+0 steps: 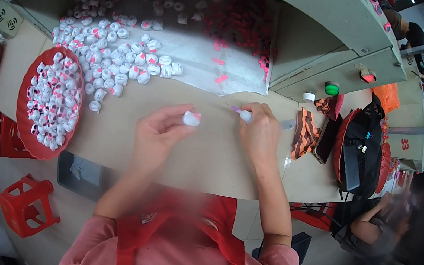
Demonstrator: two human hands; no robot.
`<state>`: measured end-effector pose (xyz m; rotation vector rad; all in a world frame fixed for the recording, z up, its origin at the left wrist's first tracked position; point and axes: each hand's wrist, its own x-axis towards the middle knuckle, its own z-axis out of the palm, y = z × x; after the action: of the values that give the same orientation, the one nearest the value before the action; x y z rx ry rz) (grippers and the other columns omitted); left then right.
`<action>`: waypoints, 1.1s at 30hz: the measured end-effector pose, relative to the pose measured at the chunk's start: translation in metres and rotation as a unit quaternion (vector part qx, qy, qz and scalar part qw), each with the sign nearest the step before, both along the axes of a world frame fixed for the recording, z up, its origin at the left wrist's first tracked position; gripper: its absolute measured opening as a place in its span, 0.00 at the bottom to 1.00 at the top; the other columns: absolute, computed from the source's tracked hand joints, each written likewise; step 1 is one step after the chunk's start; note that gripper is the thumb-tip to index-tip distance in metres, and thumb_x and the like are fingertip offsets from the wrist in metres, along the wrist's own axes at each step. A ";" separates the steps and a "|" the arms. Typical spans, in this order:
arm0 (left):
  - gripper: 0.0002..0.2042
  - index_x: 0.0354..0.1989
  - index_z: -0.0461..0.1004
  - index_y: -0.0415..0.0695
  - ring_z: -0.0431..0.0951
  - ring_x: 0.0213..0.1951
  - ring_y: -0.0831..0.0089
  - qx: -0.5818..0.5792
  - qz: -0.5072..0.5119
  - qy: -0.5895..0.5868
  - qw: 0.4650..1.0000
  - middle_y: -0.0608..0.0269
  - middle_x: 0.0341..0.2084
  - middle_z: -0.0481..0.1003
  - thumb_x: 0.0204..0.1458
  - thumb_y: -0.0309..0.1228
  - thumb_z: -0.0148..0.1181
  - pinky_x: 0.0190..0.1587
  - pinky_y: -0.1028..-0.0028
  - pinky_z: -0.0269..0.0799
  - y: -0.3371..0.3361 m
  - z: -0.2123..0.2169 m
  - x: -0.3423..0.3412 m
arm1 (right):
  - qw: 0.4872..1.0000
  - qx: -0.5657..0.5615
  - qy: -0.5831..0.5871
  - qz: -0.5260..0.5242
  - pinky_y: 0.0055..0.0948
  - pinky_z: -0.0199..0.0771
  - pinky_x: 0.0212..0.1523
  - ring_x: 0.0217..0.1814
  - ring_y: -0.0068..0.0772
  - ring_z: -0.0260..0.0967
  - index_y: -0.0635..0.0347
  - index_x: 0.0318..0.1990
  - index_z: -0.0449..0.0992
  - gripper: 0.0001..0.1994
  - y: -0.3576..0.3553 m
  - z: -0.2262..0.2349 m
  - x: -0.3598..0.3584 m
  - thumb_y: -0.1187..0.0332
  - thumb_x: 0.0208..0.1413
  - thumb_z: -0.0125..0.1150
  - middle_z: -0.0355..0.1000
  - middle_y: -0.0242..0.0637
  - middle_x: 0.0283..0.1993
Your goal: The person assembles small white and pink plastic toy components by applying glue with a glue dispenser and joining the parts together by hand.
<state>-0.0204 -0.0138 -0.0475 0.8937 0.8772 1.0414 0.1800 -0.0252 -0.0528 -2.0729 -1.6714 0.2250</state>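
My left hand (158, 127) pinches a small round white-wrapped piece (190, 119) with a pink part on its upper edge. To its right, above the table, my right hand (259, 134) is closed around a small white dispensing bottle (245, 116). The bottle's purple needle tip (235, 109) points up and left, apart from the white piece. At the left, a red scalloped basin (24, 99) is heaped with similar white and pink pieces (55, 101). Many more such pieces (116, 58) lie loose under the shelf, and small bright pink parts (220, 79) are scattered at its right.
A grey-green shelf unit (310, 65) arches over the table's back. At the right lie a striped orange cloth (305, 133), a dark phone-like slab (327, 139) and a black bag (360, 149). A red stool (28, 204) stands on the floor at left. Another person (383, 218) sits at far right.
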 end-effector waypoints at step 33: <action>0.13 0.43 0.70 0.32 0.72 0.44 0.67 0.089 0.009 -0.048 0.995 0.49 0.44 0.69 0.46 0.14 0.53 0.46 0.73 0.69 -0.012 -0.001 0.014 | 0.864 -0.033 0.502 0.019 0.17 0.68 0.35 0.32 0.18 0.69 0.65 0.33 0.76 0.09 -0.022 0.038 -0.043 0.74 0.42 0.65 0.73 0.31 0.29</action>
<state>-0.0065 -0.0254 -0.0480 0.9777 0.7220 1.1818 0.1371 -0.0476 -0.0150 -1.4813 -1.0252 1.1572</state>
